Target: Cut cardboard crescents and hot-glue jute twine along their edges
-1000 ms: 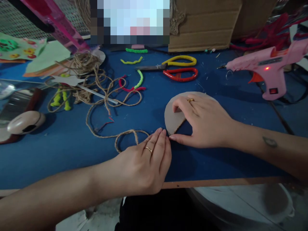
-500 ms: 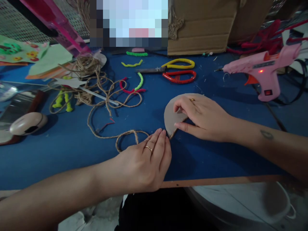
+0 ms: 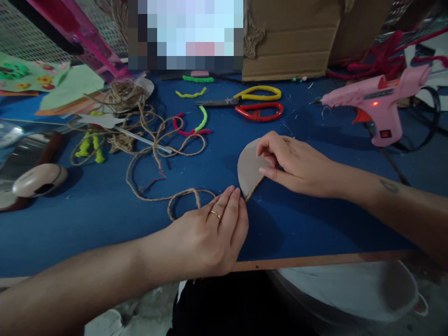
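I read right hand (image 3: 297, 163) pinching the cardboard semicircle (image 3: 249, 168), left hand (image 3: 206, 233) flat, fingers together, just beside its tip; a loose pinch could skid it into the twine (image 3: 189, 191)

The only view comes from a camera worn on the person's head, above and close behind the hands, facing forward and down across the desk (image 3: 315, 228). It sits near the work: the left hand (image 3: 205, 235) and right hand (image 3: 297, 165) fill the lower middle, with a cardboard box (image 3: 290, 42) along the top of the frame.
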Demonstrator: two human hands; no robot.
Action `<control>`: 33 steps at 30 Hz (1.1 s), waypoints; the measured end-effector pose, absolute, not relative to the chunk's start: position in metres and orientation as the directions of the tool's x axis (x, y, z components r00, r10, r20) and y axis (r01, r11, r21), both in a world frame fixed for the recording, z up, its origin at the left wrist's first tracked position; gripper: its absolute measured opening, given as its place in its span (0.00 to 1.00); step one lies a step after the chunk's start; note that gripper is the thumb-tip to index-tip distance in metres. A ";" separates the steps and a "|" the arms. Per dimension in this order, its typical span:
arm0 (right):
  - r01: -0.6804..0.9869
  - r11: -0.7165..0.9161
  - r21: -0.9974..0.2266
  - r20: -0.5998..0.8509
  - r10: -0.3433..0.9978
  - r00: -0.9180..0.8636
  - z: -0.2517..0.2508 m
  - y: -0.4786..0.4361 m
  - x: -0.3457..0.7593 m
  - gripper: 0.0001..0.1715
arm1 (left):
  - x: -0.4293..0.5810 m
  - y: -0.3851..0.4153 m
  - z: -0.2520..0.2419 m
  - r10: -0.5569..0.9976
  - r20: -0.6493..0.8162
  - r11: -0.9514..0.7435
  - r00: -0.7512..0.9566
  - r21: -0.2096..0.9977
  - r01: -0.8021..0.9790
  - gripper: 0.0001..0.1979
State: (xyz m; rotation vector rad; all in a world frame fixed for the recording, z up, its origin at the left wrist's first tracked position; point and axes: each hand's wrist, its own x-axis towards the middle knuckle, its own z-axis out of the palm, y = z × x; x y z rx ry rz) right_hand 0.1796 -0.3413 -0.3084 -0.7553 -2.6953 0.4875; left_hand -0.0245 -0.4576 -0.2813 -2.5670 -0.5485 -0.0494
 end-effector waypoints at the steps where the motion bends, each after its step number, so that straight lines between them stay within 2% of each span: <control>1: 0.434 0.813 -0.388 0.197 0.534 -0.822 -0.309 -0.341 0.180 0.11 | -0.025 -0.458 -0.281 0.370 0.137 -0.790 0.919 -0.475 0.389 0.15; 5: 0.421 0.836 -0.353 0.203 0.508 -0.837 -0.310 -0.341 0.180 0.12 | -0.025 -0.460 -0.284 0.375 0.130 -0.794 0.918 -0.467 0.390 0.15; 12: 0.467 0.795 -0.388 0.177 0.561 -0.809 -0.308 -0.343 0.178 0.11 | -0.026 -0.461 -0.287 0.390 0.146 -0.768 0.909 -0.492 0.409 0.15; 15: 0.459 0.820 -0.343 0.193 0.540 -0.819 -0.309 -0.344 0.177 0.14 | -0.025 -0.460 -0.284 0.389 0.126 -0.778 0.913 -0.486 0.399 0.15; 20: 0.446 0.837 -0.316 0.222 0.523 -0.823 -0.309 -0.345 0.177 0.14 | -0.025 -0.459 -0.284 0.383 0.184 -0.764 0.905 -0.489 0.422 0.13; 25: 0.370 0.848 -0.379 0.264 0.483 -0.835 -0.305 -0.343 0.180 0.12 | -0.030 -0.457 -0.284 0.398 0.242 -0.760 0.885 -0.453 0.466 0.12; 27: 0.339 0.881 -0.330 0.287 0.436 -0.853 -0.301 -0.344 0.181 0.12 | -0.034 -0.454 -0.285 0.413 0.291 -0.764 0.863 -0.406 0.502 0.11; 30: 0.297 0.941 -0.161 0.310 0.334 -0.890 -0.294 -0.350 0.184 0.15 | -0.040 -0.449 -0.286 0.475 0.343 -0.777 0.811 -0.268 0.569 0.11; 33: 0.295 0.954 -0.060 0.341 0.297 -0.892 -0.289 -0.359 0.187 0.20 | -0.043 -0.445 -0.285 0.534 0.398 -0.768 0.746 -0.140 0.625 0.10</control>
